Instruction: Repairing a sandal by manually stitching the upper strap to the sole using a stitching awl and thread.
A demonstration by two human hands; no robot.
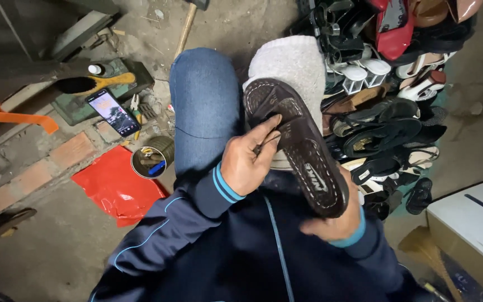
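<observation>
A: Where's the dark brown shoe (300, 148)?
B: Sole up over the lap, its long axis slanting from upper left down to lower right.
A: And the hands?
B: The left hand (248, 162) pinches a thin tool (266, 144) at the sole's edge; the right hand (336, 226) grips the lower end, under the shoe

A dark brown shoe sole (297, 148) edged with pale stitching, navy sleeves (197, 223) with light blue stripes, blue jeans (205, 106), a white towel (292, 64), red plastic sheet (115, 187), and yellow-handled black brush (93, 84).
</observation>
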